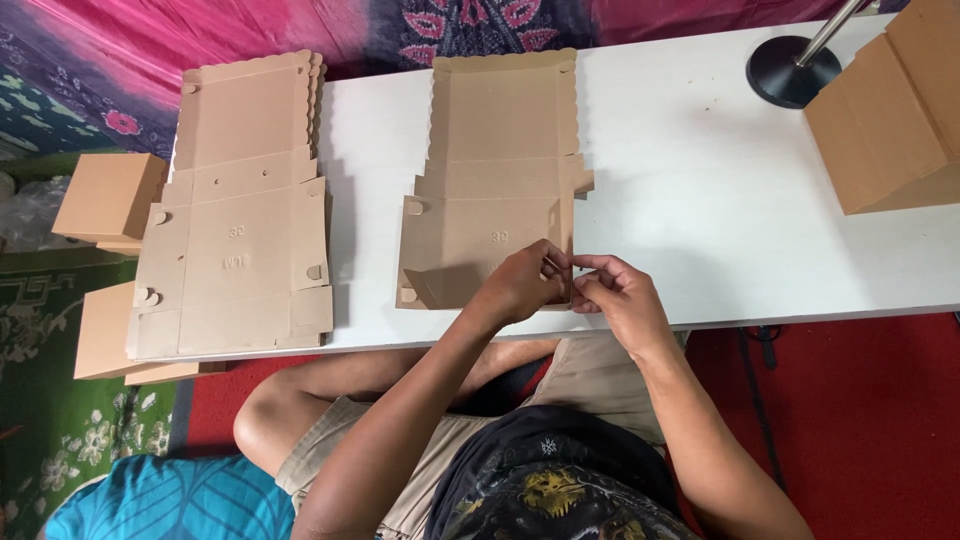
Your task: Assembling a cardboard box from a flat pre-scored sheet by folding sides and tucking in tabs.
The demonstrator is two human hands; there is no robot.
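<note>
A flat brown cardboard box blank (500, 150) lies on the white table (700, 200) in front of me, its near-left flap folded up. My left hand (522, 285) and my right hand (615, 295) meet at the blank's near-right corner. Both pinch the small side flap there between fingertips. The corner itself is hidden under my fingers.
A stack of unfolded brown blanks (235, 220) lies at the table's left end. Folded brown boxes (105, 200) sit on the green rug to the left. A large brown box (890, 110) and a black lamp base (790, 70) stand at the far right.
</note>
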